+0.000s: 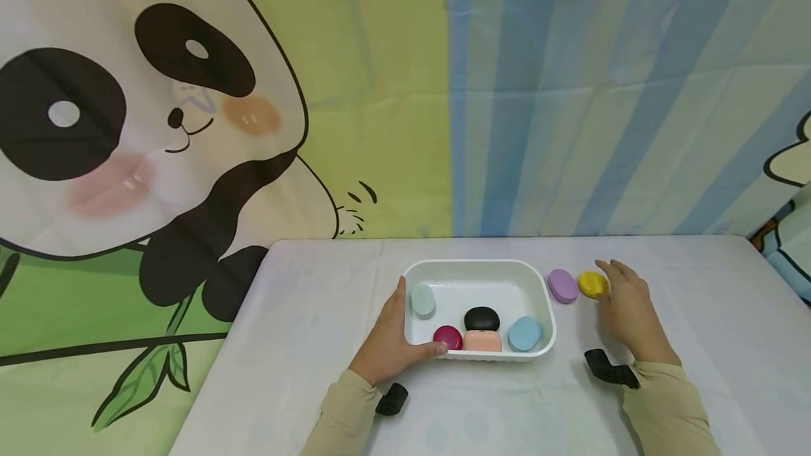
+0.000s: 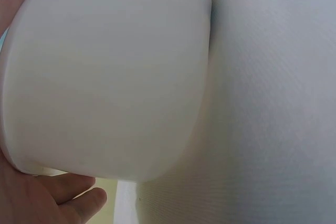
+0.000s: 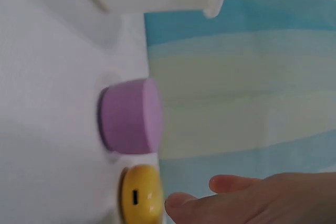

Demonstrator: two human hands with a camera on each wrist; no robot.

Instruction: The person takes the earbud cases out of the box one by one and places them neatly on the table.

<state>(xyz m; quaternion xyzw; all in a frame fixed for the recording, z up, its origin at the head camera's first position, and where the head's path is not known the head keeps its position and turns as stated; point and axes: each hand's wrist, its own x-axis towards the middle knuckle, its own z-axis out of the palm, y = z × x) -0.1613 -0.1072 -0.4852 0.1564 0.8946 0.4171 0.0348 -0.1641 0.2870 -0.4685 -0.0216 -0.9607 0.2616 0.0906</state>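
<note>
My left hand [image 1: 395,343] grips the left end of a white tray [image 1: 481,269], its thumb at the front rim and its fingers along the left side. In the left wrist view the outer tray wall [image 2: 110,77] fills much of the picture. On the right, my right hand [image 1: 630,312] is beside a small yellow rounded case [image 1: 592,285], fingers apart and extended. The right wrist view shows the case with a dark slot; a fingertip [image 3: 178,203] is close to it, and contact is hard to tell. A purple oval case [image 1: 562,286] stands between the yellow case and the tray.
Inside the tray lie a mint piece [image 1: 422,301], a magenta round piece [image 1: 448,338], a black oval case [image 1: 481,319], a peach case [image 1: 482,340] and a light blue round piece [image 1: 524,333]. A white cloth [image 1: 304,315] covers the table. A printed curtain [image 1: 380,90] hangs behind.
</note>
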